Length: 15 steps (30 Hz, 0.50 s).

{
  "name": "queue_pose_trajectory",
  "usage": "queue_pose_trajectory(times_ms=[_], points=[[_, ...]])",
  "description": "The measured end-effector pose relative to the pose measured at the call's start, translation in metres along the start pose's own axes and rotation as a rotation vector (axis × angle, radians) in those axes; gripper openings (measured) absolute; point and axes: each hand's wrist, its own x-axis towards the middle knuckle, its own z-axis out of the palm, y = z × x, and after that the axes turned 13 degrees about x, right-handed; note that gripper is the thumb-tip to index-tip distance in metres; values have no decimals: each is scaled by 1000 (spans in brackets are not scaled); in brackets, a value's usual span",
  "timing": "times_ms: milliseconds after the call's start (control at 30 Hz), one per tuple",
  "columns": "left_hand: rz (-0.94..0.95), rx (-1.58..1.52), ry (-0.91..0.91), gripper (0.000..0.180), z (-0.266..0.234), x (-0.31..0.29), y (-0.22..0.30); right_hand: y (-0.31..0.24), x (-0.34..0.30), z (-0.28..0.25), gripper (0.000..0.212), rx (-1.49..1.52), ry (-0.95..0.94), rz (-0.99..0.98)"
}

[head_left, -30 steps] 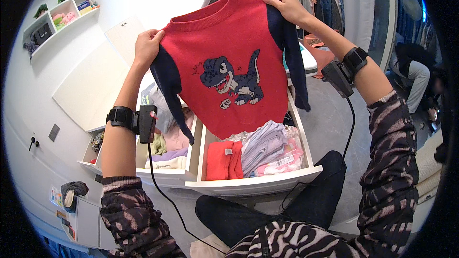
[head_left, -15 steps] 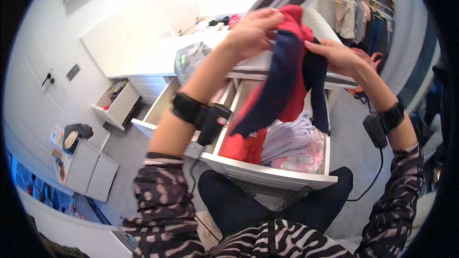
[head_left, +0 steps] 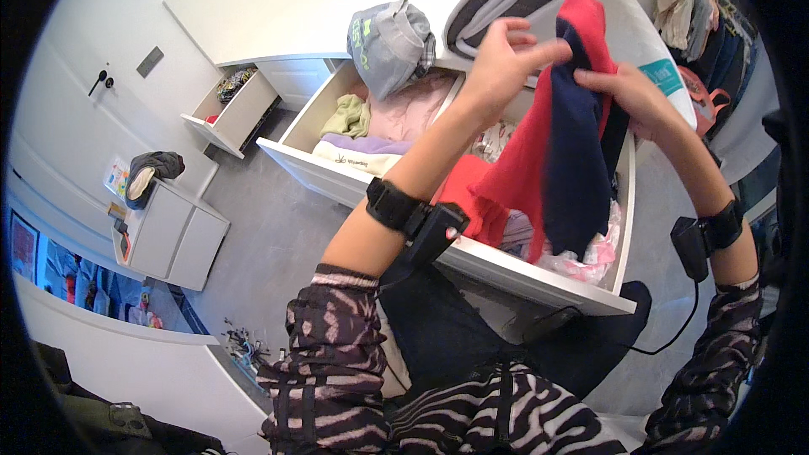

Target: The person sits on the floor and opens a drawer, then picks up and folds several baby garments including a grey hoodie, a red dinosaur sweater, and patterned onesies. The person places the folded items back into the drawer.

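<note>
Sweater (head_left: pixel 573 139) of red and navy knit hangs in loose folds above the open drawer (head_left: pixel 548 280), a broad navy sleeve (head_left: pixel 579 202) toward us. We have our right hand (head_left: pixel 636 101) clamped on it near the top, thumb over the cloth, the other fingers mostly hidden behind. Our left hand (head_left: pixel 512 66) is unclosed, fingers spread and bent, thumb out at the knit; we cannot tell whether it touches. The sweater covers much of the drawer's load: we make out a soft red heap (head_left: pixel 468 194) and crinkled, shiny plastic (head_left: pixel 594 259) around something pink and white, too obscured to name. Alongside, a second drawer (head_left: pixel 312 175) holds rumpled green cloth (head_left: pixel 348 116) and smoother pink fabric (head_left: pixel 404 109), partly behind our arm. We see a limp grey shirt (head_left: pixel 388 46) slumped over it. Hanging clothes (head_left: pixel 683 17) are cut off by the dark rim.
</note>
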Motion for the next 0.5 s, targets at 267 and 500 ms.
queue_pose_trajectory(times_ms=[267, 500], points=[[-213, -7, -221, 70, 14, -64, -63, 32, 41, 17, 30, 148, 96, -37], [-463, -124, -241, 46, -27, -117, -60, 69, 44, 38, 32, 324, -27, 184]])
